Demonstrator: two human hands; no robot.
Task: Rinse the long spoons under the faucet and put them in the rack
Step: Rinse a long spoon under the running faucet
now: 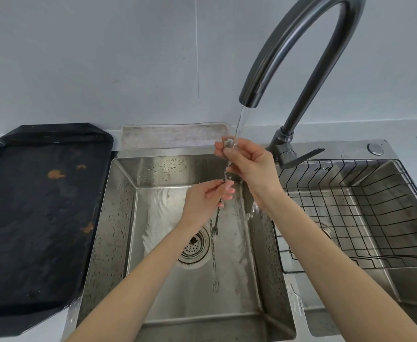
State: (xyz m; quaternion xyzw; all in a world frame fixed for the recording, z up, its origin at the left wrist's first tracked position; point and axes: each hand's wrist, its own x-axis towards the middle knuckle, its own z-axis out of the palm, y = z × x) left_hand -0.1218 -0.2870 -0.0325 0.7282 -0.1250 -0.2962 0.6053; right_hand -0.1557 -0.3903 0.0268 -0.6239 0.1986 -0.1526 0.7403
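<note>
Both hands hold one long spoon (228,169) up in the faucet (249,99) water, right hand (249,161) pinching its top, left hand (207,201) lower; next it should probably go right, into the empty rack (365,218).

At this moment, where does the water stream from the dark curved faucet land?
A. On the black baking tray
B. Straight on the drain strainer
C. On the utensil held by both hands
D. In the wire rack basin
C: the stream from the dark curved faucet hits the thin metal utensil pinched by the right hand above and the left hand below, over the left steel basin.

Pale grey wall (103,58), black tray (37,206)
</note>
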